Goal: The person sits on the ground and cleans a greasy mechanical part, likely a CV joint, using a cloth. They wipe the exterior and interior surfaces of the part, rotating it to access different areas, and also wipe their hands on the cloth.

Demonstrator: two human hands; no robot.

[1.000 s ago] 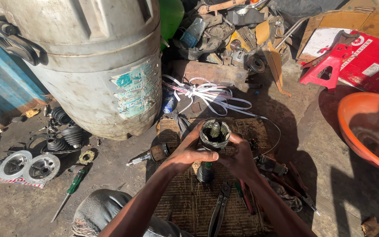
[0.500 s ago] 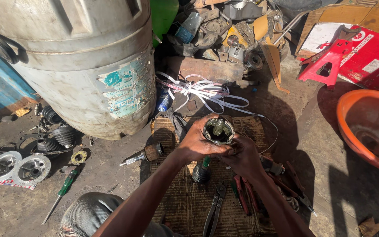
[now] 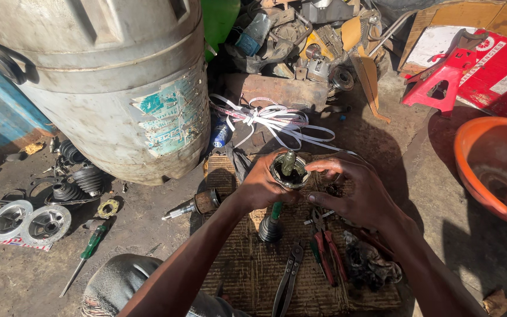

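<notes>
My left hand (image 3: 262,183) grips a greasy metal joint cup (image 3: 289,171) that stands upright on its shaft (image 3: 272,220) over a woven mat (image 3: 247,264). My right hand (image 3: 356,191) curls around the cup's right side, fingers on its rim, thumb beneath. A greenish part sticks out of the cup's open top. Red-handled pliers (image 3: 324,246) and dark pliers (image 3: 287,279) lie on the mat just below my hands.
A big grey drum (image 3: 107,82) stands at left, with rubber boots (image 3: 83,179), two metal discs (image 3: 27,220) and a green screwdriver (image 3: 89,249) beside it. White strapping (image 3: 271,120), scrap parts, a red stand (image 3: 441,79) and an orange basin (image 3: 494,170) surround the mat.
The view has shifted slightly. My right hand has moved from under the cup up onto its rim, while my left hand keeps its grip.
</notes>
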